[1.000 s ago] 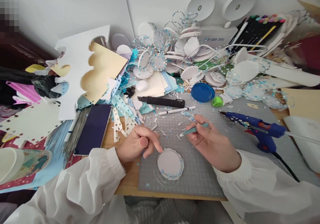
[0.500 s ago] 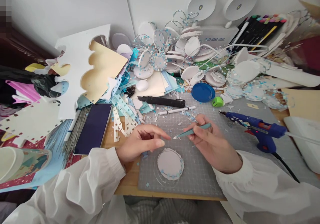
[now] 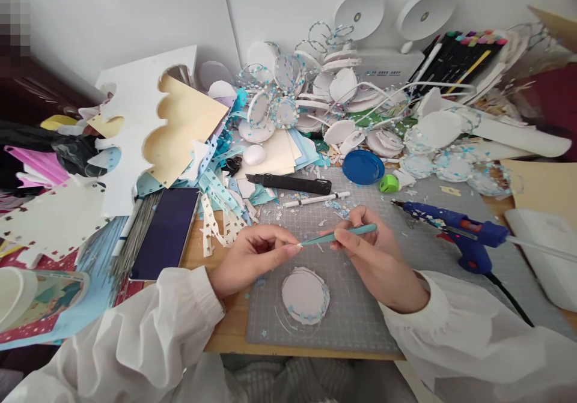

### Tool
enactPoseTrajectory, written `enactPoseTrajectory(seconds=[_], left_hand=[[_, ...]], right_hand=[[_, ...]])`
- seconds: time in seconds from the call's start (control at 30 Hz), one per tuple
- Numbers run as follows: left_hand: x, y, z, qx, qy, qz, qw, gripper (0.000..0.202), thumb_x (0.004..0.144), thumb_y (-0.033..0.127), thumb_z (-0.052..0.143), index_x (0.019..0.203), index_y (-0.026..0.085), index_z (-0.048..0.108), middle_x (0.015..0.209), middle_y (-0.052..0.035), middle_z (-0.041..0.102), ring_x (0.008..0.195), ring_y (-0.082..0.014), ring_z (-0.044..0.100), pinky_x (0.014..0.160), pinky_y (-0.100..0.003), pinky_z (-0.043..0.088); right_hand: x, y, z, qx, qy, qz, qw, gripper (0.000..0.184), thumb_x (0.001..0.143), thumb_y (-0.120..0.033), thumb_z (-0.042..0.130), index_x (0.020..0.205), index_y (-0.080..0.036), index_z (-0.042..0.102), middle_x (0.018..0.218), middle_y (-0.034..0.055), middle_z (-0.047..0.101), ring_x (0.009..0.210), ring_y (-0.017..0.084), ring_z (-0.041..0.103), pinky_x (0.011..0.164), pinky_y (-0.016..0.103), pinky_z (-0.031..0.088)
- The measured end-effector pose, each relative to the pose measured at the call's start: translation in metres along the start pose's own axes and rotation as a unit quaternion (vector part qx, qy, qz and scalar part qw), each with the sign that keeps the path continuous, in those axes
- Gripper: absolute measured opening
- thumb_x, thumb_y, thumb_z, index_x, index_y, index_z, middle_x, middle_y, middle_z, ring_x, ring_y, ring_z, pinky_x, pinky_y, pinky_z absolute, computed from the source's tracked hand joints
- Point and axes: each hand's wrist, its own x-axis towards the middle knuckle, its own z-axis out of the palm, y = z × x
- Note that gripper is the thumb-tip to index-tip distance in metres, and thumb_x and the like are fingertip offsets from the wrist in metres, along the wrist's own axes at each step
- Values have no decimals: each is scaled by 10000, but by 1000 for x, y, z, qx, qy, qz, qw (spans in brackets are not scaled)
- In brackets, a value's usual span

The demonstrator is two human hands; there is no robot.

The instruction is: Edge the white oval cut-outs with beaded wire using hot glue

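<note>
My right hand (image 3: 376, 259) is closed on thin teal tweezers (image 3: 342, 234) whose tip points left. My left hand (image 3: 255, 256) pinches thumb and forefinger together right at that tip; what sits between the fingertips is too small to make out. Both hands hover over a grey cutting mat (image 3: 360, 319). Just below them on the mat lies a white round disc (image 3: 305, 295) edged with small blue bits.
A blue glue gun (image 3: 455, 226) lies on the mat at right, cord trailing. Behind the hands lie a black utility knife (image 3: 291, 182), a white pen (image 3: 315, 199), a blue lid (image 3: 363, 167) and a heap of white discs (image 3: 315, 90). A dark phone (image 3: 166, 232) lies at left.
My left hand lifted off the disc's edge and rose to meet the tweezers' tip, closing into a pinch. The right hand turned the tweezers slightly leftward.
</note>
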Motion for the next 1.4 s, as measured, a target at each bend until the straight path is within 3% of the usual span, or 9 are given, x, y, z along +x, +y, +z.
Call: enactPoseTrajectory(seconds=[0.5, 0.67, 0.83, 0.9, 0.97, 1.1, 1.17, 1.23, 1.4], left_hand=[[-1, 0, 0, 21, 22, 13, 999, 129, 746, 302, 719, 702, 181, 730, 477, 50, 389, 476, -73, 303, 449, -216, 260], [-1, 2, 0, 29, 32, 5, 999, 157, 741, 320, 725, 706, 168, 738, 513, 22, 493, 488, -74, 345, 455, -216, 265], [0, 4, -1, 20, 27, 11, 999, 210, 782, 358, 697, 739, 159, 751, 495, 27, 501, 461, -68, 366, 451, -214, 260], [-1, 3, -3, 19, 12, 10, 1000, 273, 810, 413, 666, 786, 157, 757, 451, 46, 438, 433, -66, 341, 445, -219, 244], [-2, 1, -4, 13, -5, 12, 1000, 353, 826, 481, 632, 790, 150, 750, 432, 51, 411, 418, -67, 335, 452, -224, 252], [-4, -5, -8, -11, -40, 26, 999, 543, 840, 552, 581, 487, 141, 600, 407, 31, 410, 419, -64, 347, 502, -234, 315], [-4, -7, -9, -41, -39, 15, 998, 544, 836, 547, 593, 474, 140, 583, 385, 44, 377, 412, -58, 328, 513, -230, 324], [-4, -7, -9, -70, -29, 1, 997, 478, 825, 541, 610, 574, 136, 654, 371, 65, 343, 398, -53, 292, 500, -222, 304], [-4, -2, -8, -66, -52, -15, 996, 505, 833, 562, 572, 603, 123, 667, 384, 48, 388, 398, -59, 279, 471, -233, 211]], right_hand=[[0, 2, -1, 5, -4, 6, 1000, 352, 770, -247, 759, 760, -231, 407, 662, -58, 653, 709, 125, 649, 649, 231, 442], [2, 0, -5, 0, 0, -4, 1000, 358, 752, -257, 767, 758, -233, 410, 641, -56, 628, 745, 148, 677, 641, 238, 467], [1, -5, -7, -94, 47, -148, 983, 312, 796, -237, 717, 779, -247, 405, 662, -41, 654, 769, 196, 708, 671, 313, 528], [-3, -8, -2, -174, 57, -266, 946, 292, 816, -159, 678, 805, -253, 402, 716, -30, 688, 782, 201, 714, 717, 354, 545], [-10, -11, 7, -297, 23, -388, 872, 299, 816, -85, 646, 776, -250, 399, 805, -11, 727, 772, 187, 708, 715, 356, 549], [-18, -12, 30, -537, -108, -588, 595, 242, 872, -85, 505, 696, -239, 445, 907, 51, 754, 769, 154, 679, 662, 300, 558], [-18, -10, 40, -568, -128, -652, 485, 221, 879, -90, 419, 720, -235, 468, 860, 92, 754, 807, 169, 681, 678, 299, 568], [-16, -6, 46, -577, -120, -674, 446, 207, 866, -88, 388, 731, -229, 457, 833, 117, 751, 825, 182, 681, 674, 303, 571], [-17, 2, 51, -594, -99, -662, 446, 139, 867, -107, 434, 787, -215, 465, 916, 161, 734, 861, 208, 667, 651, 319, 560]])
